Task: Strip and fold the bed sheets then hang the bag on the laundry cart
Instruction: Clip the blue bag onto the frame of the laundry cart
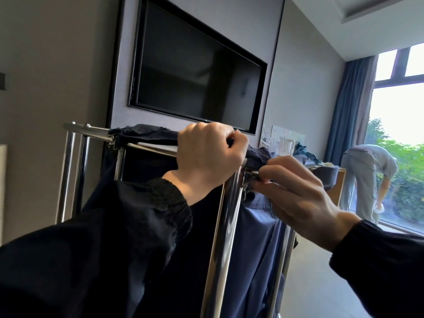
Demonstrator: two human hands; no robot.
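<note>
The laundry cart (226, 228) is a frame of shiny chrome tubes right in front of me. A dark navy bag (254, 228) hangs inside it, its upper edge draped over the top rail. My left hand (210, 158) is fisted over the top rail at the near corner post, clamping the bag's edge there. My right hand (296, 193) pinches the bag's fabric and a small metal clip just right of that corner. Both sleeves are black. No bed sheets are in view.
A wall-mounted dark TV (195, 70) is above the cart. A wooden counter (330, 173) with cloths and a rack stands at the right. Another person (367, 177) bends over by the window (399, 134) with blue curtains. Pale floor lies at the lower right.
</note>
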